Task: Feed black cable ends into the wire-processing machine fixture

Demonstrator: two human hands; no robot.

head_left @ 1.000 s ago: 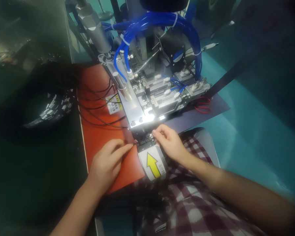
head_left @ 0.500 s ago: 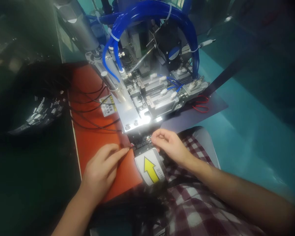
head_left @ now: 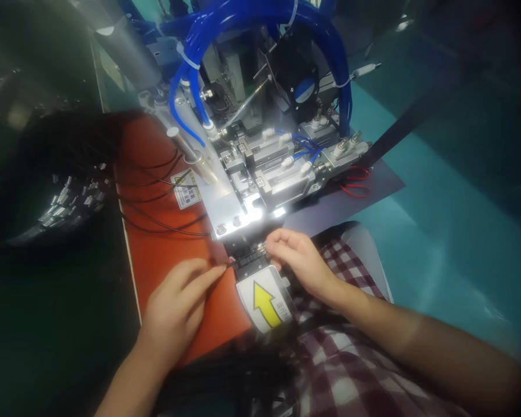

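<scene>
My left hand lies over the orange board, thumb and forefinger closed at the left end of a small black fixture. A thin dark strand seems to run from those fingertips to the fixture, too small to name. At the fixture's right end my right hand is closed in a pinch. A tiny shiny piece shows by its fingertips; whether they grip it is hidden. Just in front of the fixture is a white plate with a yellow arrow.
Behind the fixture stands a machine with a metal plate, small cylinders and thick blue air hoses. Black cables cross the orange board to the left. A red wire lies at the right.
The view has shifted slightly, moving the machine a little leftward in the picture. Both hands stay at the fixture's two ends with nearly the same finger pose.
</scene>
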